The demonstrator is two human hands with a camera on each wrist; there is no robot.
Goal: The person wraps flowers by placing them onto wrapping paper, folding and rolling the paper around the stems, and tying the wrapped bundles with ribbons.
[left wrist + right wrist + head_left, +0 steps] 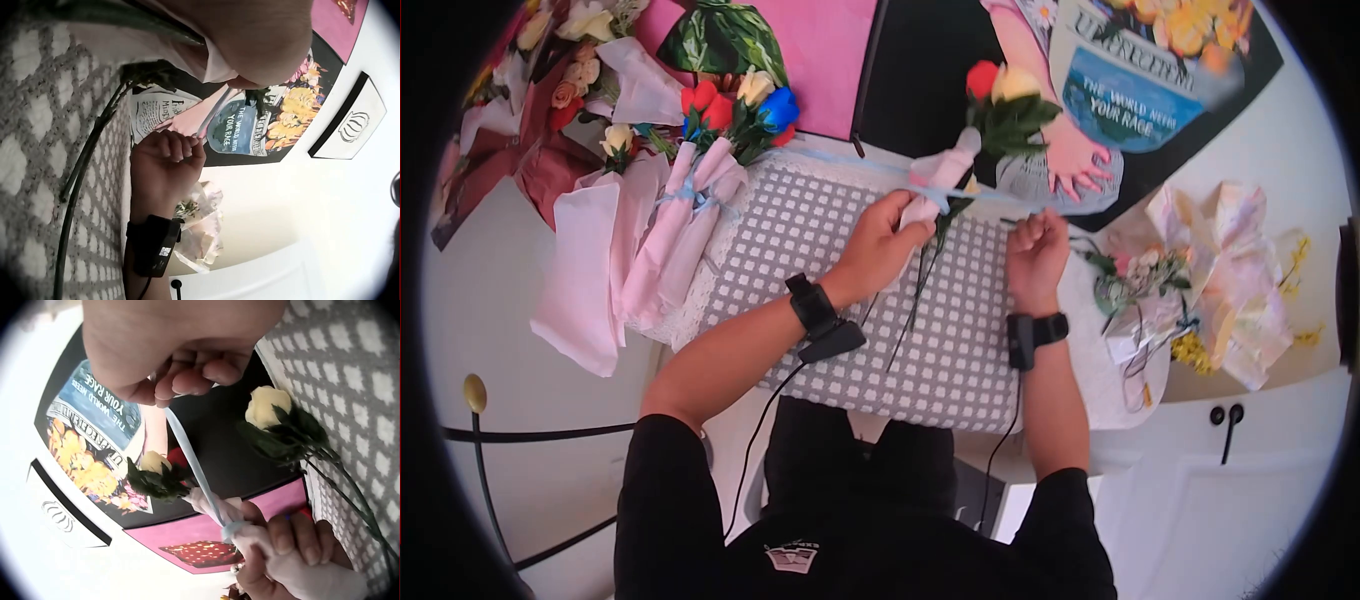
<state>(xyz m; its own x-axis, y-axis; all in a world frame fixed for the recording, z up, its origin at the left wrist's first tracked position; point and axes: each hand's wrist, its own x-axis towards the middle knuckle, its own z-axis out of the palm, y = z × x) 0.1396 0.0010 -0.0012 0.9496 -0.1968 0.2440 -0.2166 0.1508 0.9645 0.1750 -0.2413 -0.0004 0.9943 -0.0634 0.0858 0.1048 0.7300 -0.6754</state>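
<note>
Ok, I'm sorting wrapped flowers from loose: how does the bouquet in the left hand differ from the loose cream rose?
The bouquet has pale pink paper and a blue ribbon; the cream rose is unwrapped. The bouquet shows red and cream blooms; the rose, only cream. The left hand holds the bouquet; the rose lies on the checked cloth. Both have green leaves.

The right hand (pixel 181 347) pinched a pale blue ribbon (pixel 189 453) looped round the light pink wrap (pixel 319 581) the left hand (pixel 303 540) gripped.
</note>
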